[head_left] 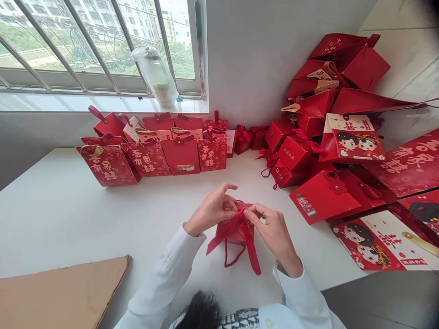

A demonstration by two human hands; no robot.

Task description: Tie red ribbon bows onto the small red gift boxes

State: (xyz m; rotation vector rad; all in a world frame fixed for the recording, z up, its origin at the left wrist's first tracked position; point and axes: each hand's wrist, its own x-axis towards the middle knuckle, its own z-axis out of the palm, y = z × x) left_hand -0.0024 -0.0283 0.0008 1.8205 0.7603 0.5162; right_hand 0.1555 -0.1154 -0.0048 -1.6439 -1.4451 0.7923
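A small red gift box point(229, 235) sits on the white table in front of me, with a twisted red cord handle point(234, 263) hanging toward me. A red satin ribbon point(252, 251) is looped at its top, and the two tails spread down over the box's near side. My left hand point(216, 206) is at the box's upper left, thumb and curled fingers closed at the ribbon loop, index finger raised. From the right, my right hand point(272, 226) pinches the ribbon beside the knot. My fingers partly hide the box's top.
Red and cream gift bags point(151, 157) stand in rows along the wall. Small red boxes point(291, 151) and larger bags point(353, 137) are heaped at the right. A cardboard sheet point(65, 292) lies front left on the white table point(164, 205). A plastic-wrapped cup point(163, 89) stands on the sill.
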